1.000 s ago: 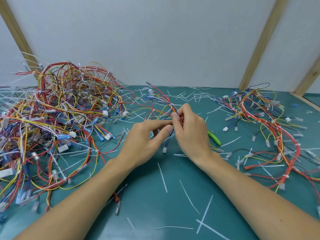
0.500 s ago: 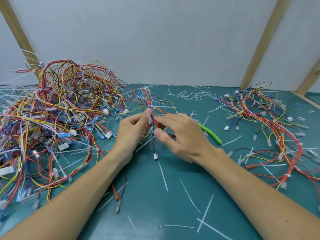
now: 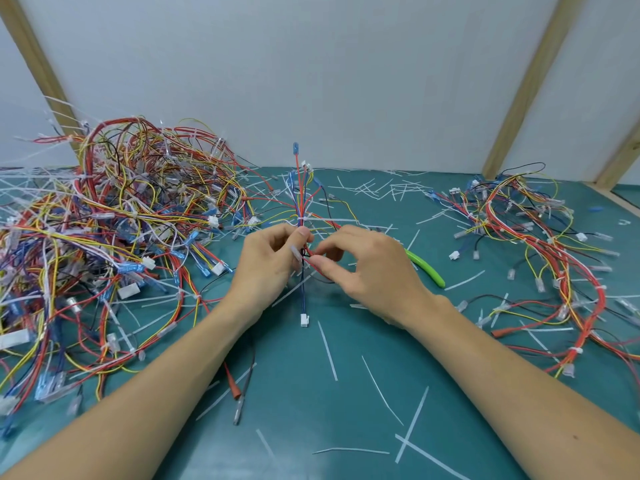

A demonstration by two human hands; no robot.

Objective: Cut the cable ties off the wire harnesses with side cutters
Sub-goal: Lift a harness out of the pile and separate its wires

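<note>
- Both forearms reached in from the near edge of the desk and met near its middle, palms turned toward each other.
- The left hand pinched a wire harness between thumb and curled fingers, holding the bundle upright.
- Above that grip a white cable tie bound the wires, which fanned upward to blue and white terminals; below, a thin lead hung down to a white connector just above the desk.
- The right hand had its thumb and forefinger closed on a red wire of the same harness, just beside the left fingers; its other fingers were curled.
- The side cutters showed only as green handles behind the right hand; whether the hand held them I could not tell.
- A big tangle of harnesses filled the left side of the desk; a smaller pile lay toward the right edge.
- Cut white tie strips lay scattered over the surface.
</note>
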